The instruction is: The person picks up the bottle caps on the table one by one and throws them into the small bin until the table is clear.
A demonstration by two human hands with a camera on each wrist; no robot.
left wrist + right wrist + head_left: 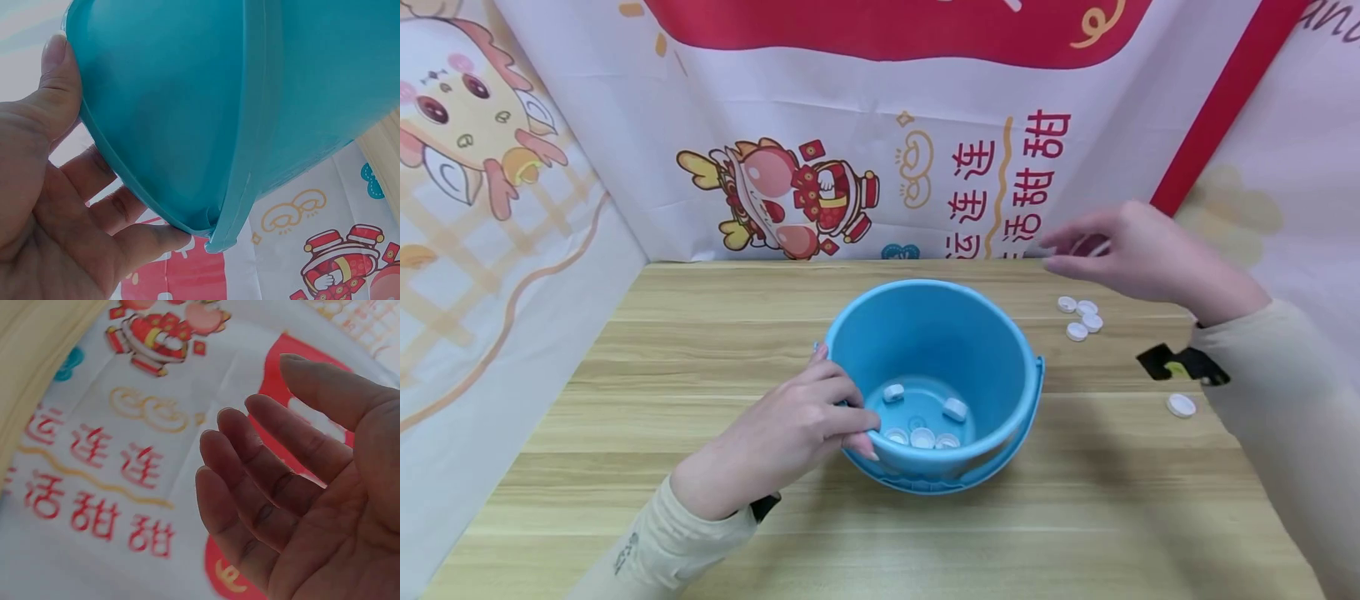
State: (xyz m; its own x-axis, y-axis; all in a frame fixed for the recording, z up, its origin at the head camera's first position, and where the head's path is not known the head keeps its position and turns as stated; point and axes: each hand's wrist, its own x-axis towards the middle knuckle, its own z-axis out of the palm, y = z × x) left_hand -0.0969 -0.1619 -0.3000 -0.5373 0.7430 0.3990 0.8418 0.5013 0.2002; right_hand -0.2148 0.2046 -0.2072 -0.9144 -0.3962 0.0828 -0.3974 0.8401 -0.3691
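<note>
A blue bucket [1030, 333] stands on the table, its handle hanging down along the near side. My left hand [805, 425] grips the rim at its near left. In the left wrist view, the thumb [56, 81] and the fingers [119, 206] of that hand lie along the rim. Inside the bucket, several white bottle caps [922, 437] lie on the bottom, some flat and others on edge. My right hand [1142, 254] is raised at the right, beyond the bucket. The right wrist view shows its fingers [225, 481] loosely bent, with nothing held in them.
Several more white caps [1077, 332] lie close together on the table right of the bucket, below my right hand. A single cap [1181, 406] lies nearer, by my right sleeve. The wood-grain table [715, 333] meets a printed cloth backdrop [820, 92] at its far edge.
</note>
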